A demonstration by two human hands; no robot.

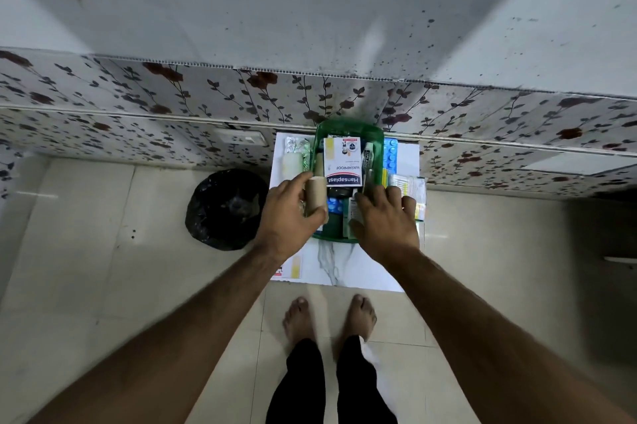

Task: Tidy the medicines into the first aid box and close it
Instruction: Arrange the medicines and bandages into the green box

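Two bare forearms reach forward from the bottom edge; below them two bare feet stand on pale floor tiles, black trouser legs above them. Left hand is curled around one tan bandage roll, thumb and fingers wrapped on it, held at the near-left corner of the green first aid box. Right hand lies palm-down, fingers spread and partly bent, over the near-right part of the box, touching packets there; whether it actually grips anything, cannot tell.

Box sits on one small white marbled table against the floral-papered wall. No lid seen on it; top open. Inside: one Hansaplast washproof plaster box lying flat on top, one white-green tube just right of it, some blue and green packs under the hands, count unclear.

Still outside the box on the table: left side, one silver foil blister strip and one white gauze roll; right side, one blue blister pack touching the box wall, one stack of yellow-white medicine cartons by the right fingers; near-left table edge, one flat yellow-white-red pack partly hidden by the left wrist.

One black-bagged bin stands on the floor left of the table. One white wall socket sits above it.
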